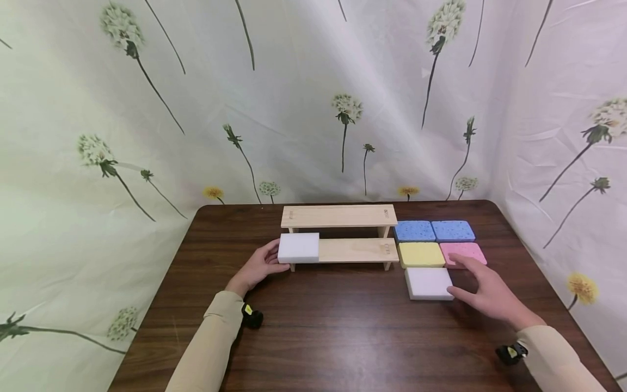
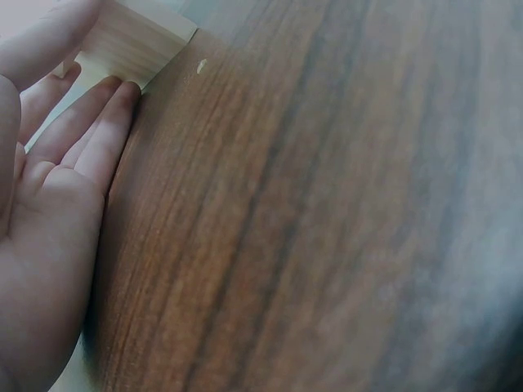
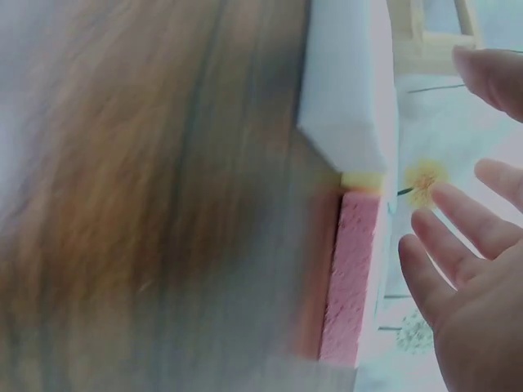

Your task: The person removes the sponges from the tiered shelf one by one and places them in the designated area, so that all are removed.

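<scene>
A white sponge block lies at the left end of the lower tier of a small two-tier wooden rack. My left hand is beside that end, fingers at the block's left edge and thumb below its front. In the left wrist view, the left hand's fairly straight fingers reach the rack's wood; any grip is unclear. Over on the right, my right hand hovers with spread fingers over a pink sponge and beside a second white block. The right wrist view shows nothing in its fingers.
Behind the second white block lie a yellow sponge and two blue sponges, set close together right of the rack. The brown table ends at a flower-printed curtain behind and at the sides.
</scene>
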`<action>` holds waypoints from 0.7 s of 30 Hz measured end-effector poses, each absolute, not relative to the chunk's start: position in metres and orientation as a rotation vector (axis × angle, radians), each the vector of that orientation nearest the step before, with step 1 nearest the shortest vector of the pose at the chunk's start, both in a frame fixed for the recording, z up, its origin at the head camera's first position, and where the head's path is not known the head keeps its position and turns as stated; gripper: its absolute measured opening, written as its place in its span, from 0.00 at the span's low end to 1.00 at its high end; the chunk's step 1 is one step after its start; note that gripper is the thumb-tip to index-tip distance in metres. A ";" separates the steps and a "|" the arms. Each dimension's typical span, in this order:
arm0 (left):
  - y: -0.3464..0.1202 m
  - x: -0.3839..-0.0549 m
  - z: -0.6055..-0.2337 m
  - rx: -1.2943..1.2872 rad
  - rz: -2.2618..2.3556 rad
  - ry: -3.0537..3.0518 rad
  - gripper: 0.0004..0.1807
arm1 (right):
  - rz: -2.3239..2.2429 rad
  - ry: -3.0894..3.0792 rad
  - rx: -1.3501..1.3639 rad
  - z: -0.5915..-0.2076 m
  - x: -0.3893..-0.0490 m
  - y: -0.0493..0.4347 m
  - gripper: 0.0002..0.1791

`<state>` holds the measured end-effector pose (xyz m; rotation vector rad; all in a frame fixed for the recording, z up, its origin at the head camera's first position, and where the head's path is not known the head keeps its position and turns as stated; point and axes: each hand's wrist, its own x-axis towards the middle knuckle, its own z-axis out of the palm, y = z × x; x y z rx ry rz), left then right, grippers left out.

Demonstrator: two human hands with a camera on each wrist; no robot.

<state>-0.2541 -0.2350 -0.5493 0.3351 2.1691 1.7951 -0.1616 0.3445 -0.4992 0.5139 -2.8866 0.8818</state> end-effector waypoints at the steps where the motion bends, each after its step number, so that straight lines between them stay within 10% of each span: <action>1: -0.235 -0.254 -0.549 0.334 1.798 2.166 0.50 | 0.879 -2.873 0.517 -0.498 -0.163 0.342 0.45; 21: -0.235 -0.255 -0.551 0.350 1.810 2.151 0.50 | 1.058 -2.767 0.731 -0.496 -0.190 0.279 0.39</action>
